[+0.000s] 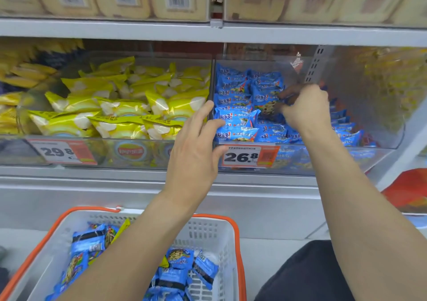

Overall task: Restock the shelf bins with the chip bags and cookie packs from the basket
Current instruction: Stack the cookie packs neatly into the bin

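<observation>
Two clear shelf bins stand side by side. The left bin (138,149) holds yellow chip bags (120,106); the right bin (381,143) holds blue cookie packs (238,118). My right hand (305,108) is inside the right bin, fingers closed on a blue cookie pack (265,105) lying on the pile. My left hand (196,148) rests with spread fingers on the front edge between the two bins, touching a pack but holding nothing. Below, the white basket (208,231) with an orange rim holds several blue cookie packs (175,268) and a yellow bag corner.
Price tags 29.8 (62,151) and 26.8 (249,156) hang on the bin fronts. A grey shelf (115,26) above carries beige packs. More yellow bags fill the bins at far left and far right. A red item (406,189) sits low on the right.
</observation>
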